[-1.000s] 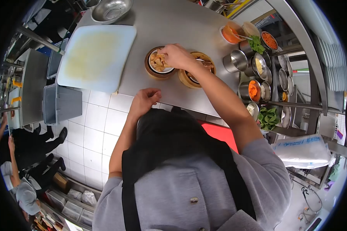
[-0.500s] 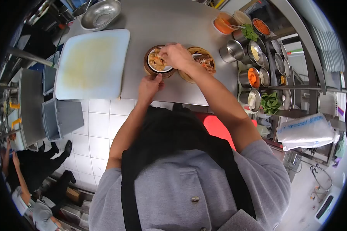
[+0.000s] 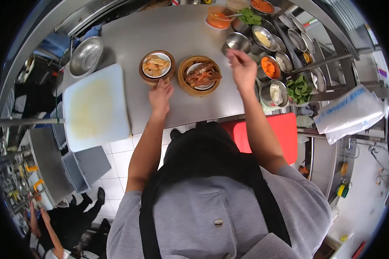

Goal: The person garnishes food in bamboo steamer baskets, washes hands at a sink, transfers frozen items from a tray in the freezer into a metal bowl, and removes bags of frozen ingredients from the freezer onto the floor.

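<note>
The right hand (image 3: 244,71) has moved from the left basket (image 3: 170,74) near a pot (image 3: 237,41).

1. This is a working kitchen, apparently a restaurant's, with a long steel worktable (image 3: 136,36) across the upper middle of the frame.
2. A large white cutting board (image 3: 95,108) lies at left, with a steel bowl (image 3: 86,57) near its top edge.
3. Two small round baskets (image 3: 181,79) of food stand on the table at upper center.
4. At upper right, metal tubs hold orange pieces (image 3: 270,67) and other ingredients, beside green leaves (image 3: 299,89).
5. Other people in dark clothing (image 3: 69,220) are at lower left, above pale floor tiles (image 3: 113,185).
</note>
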A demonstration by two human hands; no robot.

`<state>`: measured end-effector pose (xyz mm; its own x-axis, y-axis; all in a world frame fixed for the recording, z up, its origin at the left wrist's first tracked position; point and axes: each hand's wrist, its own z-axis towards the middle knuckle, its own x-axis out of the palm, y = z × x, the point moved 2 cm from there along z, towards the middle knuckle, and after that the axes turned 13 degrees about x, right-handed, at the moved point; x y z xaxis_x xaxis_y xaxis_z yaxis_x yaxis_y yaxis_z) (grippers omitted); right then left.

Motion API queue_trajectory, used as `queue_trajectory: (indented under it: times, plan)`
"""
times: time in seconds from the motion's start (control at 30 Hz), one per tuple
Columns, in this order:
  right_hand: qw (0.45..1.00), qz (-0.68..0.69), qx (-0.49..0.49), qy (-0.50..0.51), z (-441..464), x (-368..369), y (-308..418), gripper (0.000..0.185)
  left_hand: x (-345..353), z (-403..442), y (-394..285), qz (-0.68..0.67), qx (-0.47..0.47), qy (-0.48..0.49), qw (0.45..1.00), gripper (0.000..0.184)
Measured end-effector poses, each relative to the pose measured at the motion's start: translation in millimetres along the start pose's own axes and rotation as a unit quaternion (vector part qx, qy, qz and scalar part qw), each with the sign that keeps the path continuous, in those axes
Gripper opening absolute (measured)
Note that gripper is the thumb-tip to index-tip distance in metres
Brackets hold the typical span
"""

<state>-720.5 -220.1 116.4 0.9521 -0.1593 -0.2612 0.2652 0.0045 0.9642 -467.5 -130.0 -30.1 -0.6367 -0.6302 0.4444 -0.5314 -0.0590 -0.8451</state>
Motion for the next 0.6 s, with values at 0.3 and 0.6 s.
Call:
queue_trajectory:
  times: [0.3, 0.6]
  plan:
    - [0.981, 0.015, 0.157, -0.117, -52.4, -160.3, -88.5, 0.017, 49.4, -31.8, 10.5, 0.230, -0.011, 0.094, 0.969, 0.053]
    - [0.965, 0.011, 0.187, -0.185, -84.4, -198.6, -123.9, 0.023, 84.2, 2.5, 3.8, 0.222, 0.041, 0.087, 0.970, 0.025]
